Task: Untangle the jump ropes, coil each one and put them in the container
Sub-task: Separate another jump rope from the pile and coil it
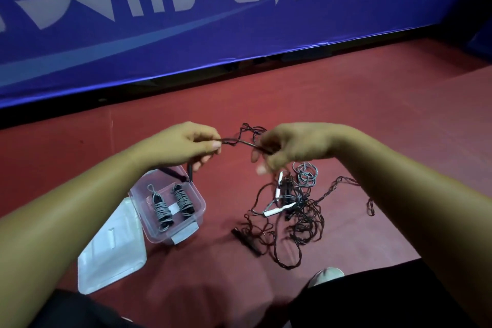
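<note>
Rope (241,142) is pinched between curled fingers of left hand (183,145) and right hand (292,146), above the container (201,201), wherein two coiled ropes (162,209) are laid.

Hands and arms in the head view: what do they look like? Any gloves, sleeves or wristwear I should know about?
Both are bare. The left hand and right hand wear no gloves, and no rings, watch or bands show. The left forearm and right forearm are uncovered to the frame edge, with no sleeve in view. The right hand is motion-blurred, so fine detail there is unclear.
</note>
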Action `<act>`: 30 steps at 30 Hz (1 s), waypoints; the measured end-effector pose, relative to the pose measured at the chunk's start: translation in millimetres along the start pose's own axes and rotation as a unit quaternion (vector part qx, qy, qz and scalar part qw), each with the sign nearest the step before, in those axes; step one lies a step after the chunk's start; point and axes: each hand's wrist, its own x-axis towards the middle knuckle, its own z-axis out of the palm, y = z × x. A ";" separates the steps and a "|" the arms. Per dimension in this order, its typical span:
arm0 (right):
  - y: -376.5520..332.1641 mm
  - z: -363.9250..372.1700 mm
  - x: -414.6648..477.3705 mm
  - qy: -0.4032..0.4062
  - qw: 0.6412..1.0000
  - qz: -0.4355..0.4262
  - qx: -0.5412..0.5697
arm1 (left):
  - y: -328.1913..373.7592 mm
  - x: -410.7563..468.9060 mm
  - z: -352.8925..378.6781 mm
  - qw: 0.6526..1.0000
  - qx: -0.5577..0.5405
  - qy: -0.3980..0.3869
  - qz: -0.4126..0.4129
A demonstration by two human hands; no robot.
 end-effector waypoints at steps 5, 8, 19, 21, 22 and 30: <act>1.0 -3.2 12.0 0.214 0.930 -0.076 0.289 | -3.7 -0.1 -3.9 0.998 0.062 0.015 0.003; 12.3 -7.8 18.8 0.296 0.891 -0.055 0.339 | -19.7 -3.2 -7.3 0.989 0.141 0.004 -0.054; 55.1 -23.8 14.6 0.443 0.814 0.027 0.376 | -36.7 -4.4 -0.6 0.996 -0.059 0.002 -0.068; 56.6 -25.3 14.2 0.465 0.822 0.030 0.329 | -33.4 -1.9 2.4 0.989 -0.101 0.040 -0.103; 56.2 -25.2 14.1 0.467 0.832 0.029 0.298 | -30.4 -1.0 5.0 0.984 -0.123 0.045 -0.121; -1.6 8.8 13.4 0.167 0.984 0.021 0.059 | 20.9 4.0 30.9 0.862 -0.498 0.098 -0.006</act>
